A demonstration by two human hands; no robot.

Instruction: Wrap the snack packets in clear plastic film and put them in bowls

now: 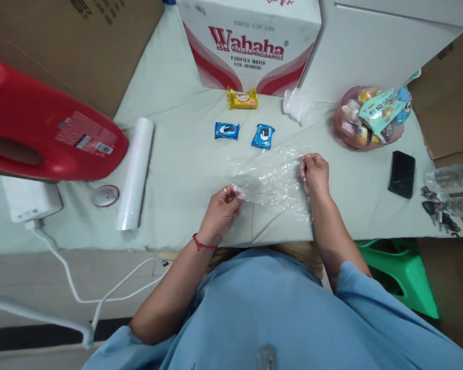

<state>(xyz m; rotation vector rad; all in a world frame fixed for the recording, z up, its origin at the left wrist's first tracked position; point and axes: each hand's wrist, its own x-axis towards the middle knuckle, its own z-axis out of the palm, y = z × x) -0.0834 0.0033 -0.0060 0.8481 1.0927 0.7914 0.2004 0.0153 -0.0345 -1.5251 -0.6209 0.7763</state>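
A crumpled sheet of clear plastic film (272, 182) is stretched between my two hands, just above the table. My left hand (224, 205) pinches its left edge, fingers closed. At the opposite edge, my right hand (315, 172) grips the film between thumb and fingers. Beyond the film lie two small blue snack packets, one on the left (227, 130) and one on the right (263, 136). Behind them sits a yellow snack packet (242, 98) close to the water carton. A bunched piece of whitish clear plastic (298, 105) rests to its right.
On the left are a white roll (136, 174), a red jug (57, 128), a round disc (105, 196) and a white box with a cable (33, 200). A Wahaha carton (250, 46) stands behind. To the right are a snack bowl (341, 128), a black phone-like object (402, 174) and keys (440, 213).
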